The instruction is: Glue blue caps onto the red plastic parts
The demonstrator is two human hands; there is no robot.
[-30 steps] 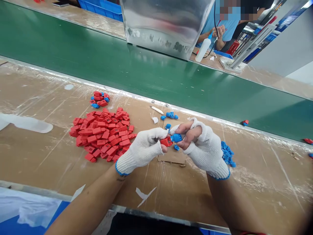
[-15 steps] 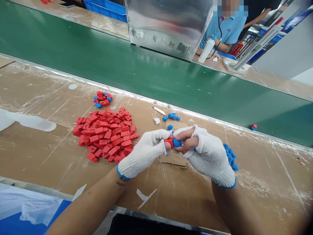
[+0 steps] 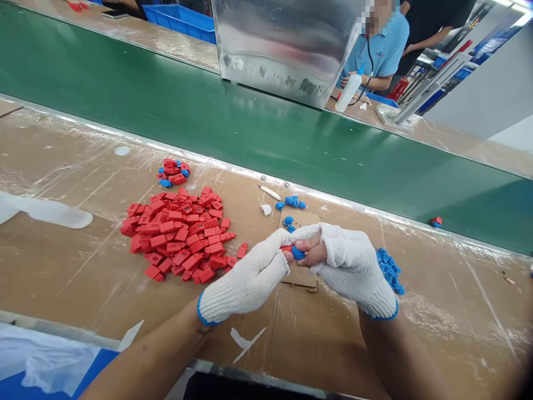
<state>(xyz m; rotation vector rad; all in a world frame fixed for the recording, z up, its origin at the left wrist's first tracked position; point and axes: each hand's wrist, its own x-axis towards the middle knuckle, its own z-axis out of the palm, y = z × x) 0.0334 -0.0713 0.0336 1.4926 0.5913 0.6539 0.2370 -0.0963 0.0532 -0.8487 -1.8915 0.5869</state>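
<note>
My left hand [image 3: 252, 269], in a white glove with bare fingertips, is closed on a small red plastic block [image 3: 287, 249]. The thumb and fingers of my gloved right hand [image 3: 343, 261] pinch a knobbly blue piece [image 3: 297, 253] at the block's right end. Red and blue touch there; how deep they fit together is hidden by my fingers. Left of my hands lies a large pile of red blocks [image 3: 179, 233]. A heap of blue pieces [image 3: 389, 270] sits beside my right hand. Beneath both hands is a cardboard piece [image 3: 302, 276], with several blue pieces [image 3: 292, 201] near its far edge.
Red-and-blue joined parts [image 3: 174, 172] form a small group behind the pile. A white pen-like stick [image 3: 270, 192] lies near the green conveyor belt [image 3: 258, 130], which carries one red-and-blue part [image 3: 436, 222]. Beyond stand a metal box [image 3: 283, 50], a white bottle [image 3: 348, 91] and a person [image 3: 377, 53].
My hands have drawn closer together and slightly lower, covering more of the red block and blue piece. The part on the belt has shifted a little right. The view has tilted slightly.
</note>
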